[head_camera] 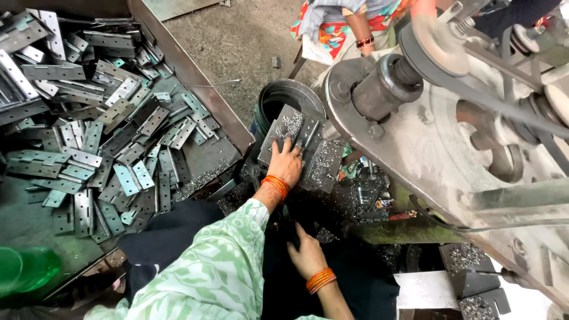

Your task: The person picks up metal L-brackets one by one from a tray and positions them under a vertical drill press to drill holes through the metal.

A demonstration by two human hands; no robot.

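Just right of the left hand (287,161) stood a large grey machine housing (438,154) with a thick steel shaft (382,89) and a black drive belt (474,89) running over a pulley; its rounded edge crowded the space beside that hand. Beyond the fingertips sat a round black metal drum (283,98), its mouth partly covered by the workpieces. Across the floor, past the drum, another person in bright patterned cloth (349,24) sat with a bangled forearm lowered. To the left of the left hand lay a wide rusty sheet-metal tray (195,77), filled with a loose heap of flat grey steel hinges (89,130), piled thickest at its far left and thinning toward the bare corner nearest the hand. A green translucent plastic bottle (26,266) lay near the tray's close edge. The left hand, in a pale green patterned sleeve (219,266) with orange bangles at the wrist, lay palm down with fingers spread flat on a small stack of grey metal plates (299,148) dusted with shiny swarf, pressing rather than clasping them; the plates reached out beneath and to both sides of the palm. The right hand (307,253) rested loosely open, holding nothing, on dark cloth (355,278) well below the plates, with swarf-covered dark blocks (474,290) to its right.
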